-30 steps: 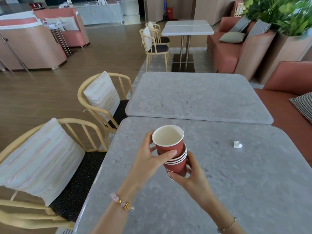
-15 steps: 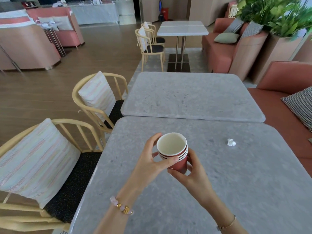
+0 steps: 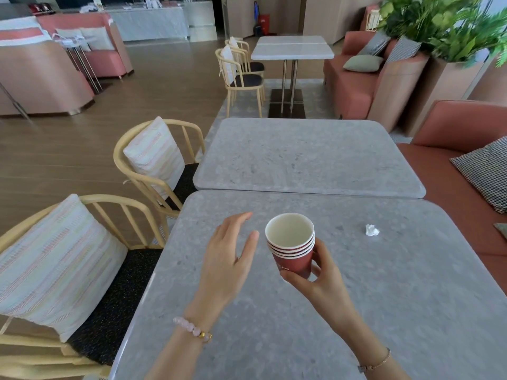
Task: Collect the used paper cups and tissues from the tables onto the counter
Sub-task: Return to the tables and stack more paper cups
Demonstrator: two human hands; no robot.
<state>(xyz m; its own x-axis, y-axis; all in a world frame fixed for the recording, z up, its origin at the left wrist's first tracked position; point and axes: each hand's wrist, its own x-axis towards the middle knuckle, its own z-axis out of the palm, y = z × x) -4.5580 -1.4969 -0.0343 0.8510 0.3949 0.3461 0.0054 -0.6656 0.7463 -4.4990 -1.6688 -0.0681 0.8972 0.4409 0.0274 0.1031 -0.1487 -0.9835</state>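
Item 1. Cup stack: red paper cups, white inside, several nested, upright, top one empty. Held over near table, centre. Can't tell if base touches the top.

Item 2. R hand: fingers and thumb curled round lower part of cup stack, firm hold. Thin chain bracelet at wrist.

Item 3. L hand: fingers straight and spread, holding nothing, just beside cup stack on its left, not touching. Pink bead bracelet at wrist.

Item 4. Tissue: white, crumpled, lying on near table, to the right of cup stack, well apart.

Surface: near table is grey speckled stone, rounded corners. Far table, same finish, butts against it edge to edge.

Room: two pale wood chairs w/ striped cushions on the left side. Terracotta sofa on the right w/ checked cushion. Wood floor. Further back: white table w/ two more chairs, second sofa, green plants in tall planter. Long counter at back wall, small items on it, too far to id.
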